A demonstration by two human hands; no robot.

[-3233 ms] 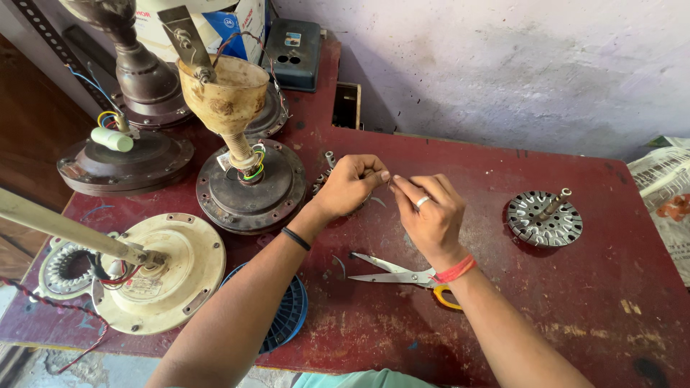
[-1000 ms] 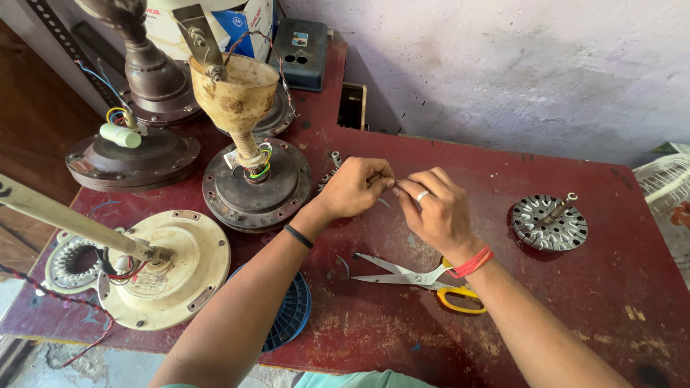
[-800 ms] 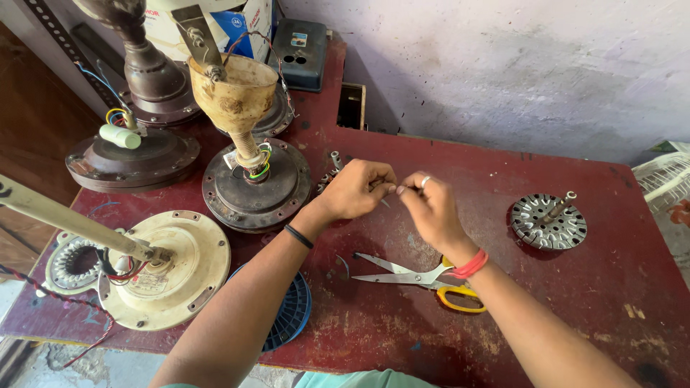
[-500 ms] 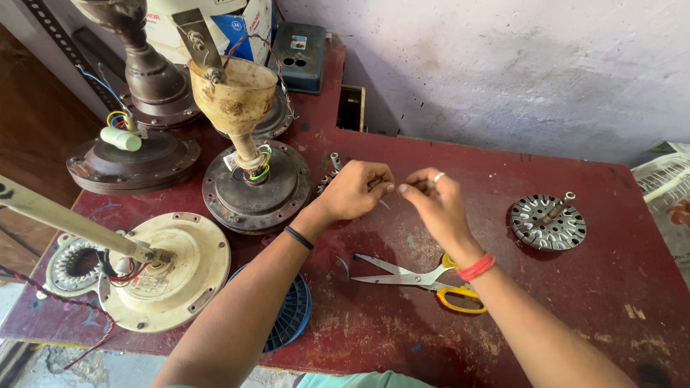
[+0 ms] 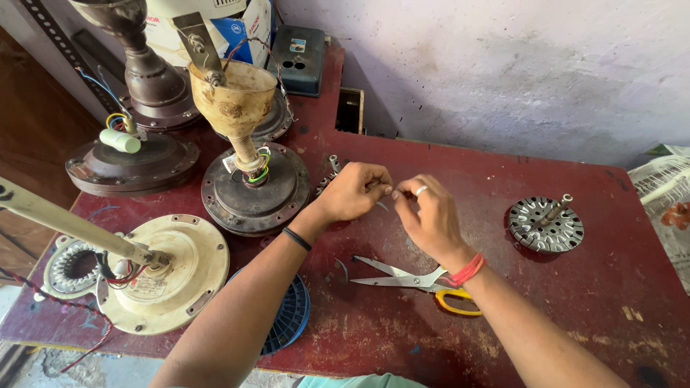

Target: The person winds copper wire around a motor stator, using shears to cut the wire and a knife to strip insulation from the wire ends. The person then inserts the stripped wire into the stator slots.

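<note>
Left hand (image 5: 357, 191): curled, pinching a thin wire end steady.
Right hand (image 5: 428, 215): fingertips pinching the same wire.
Scissors (image 5: 417, 279): open on table (image 5: 589, 302), within reach.

Both forearms are bare, with no sleeves in view. The left hand (image 5: 356, 192) has a thin black band around its wrist. The right hand (image 5: 430, 219) wears a silver ring on one of its fingers (image 5: 420, 191) and red thread bands around the wrist.
</note>
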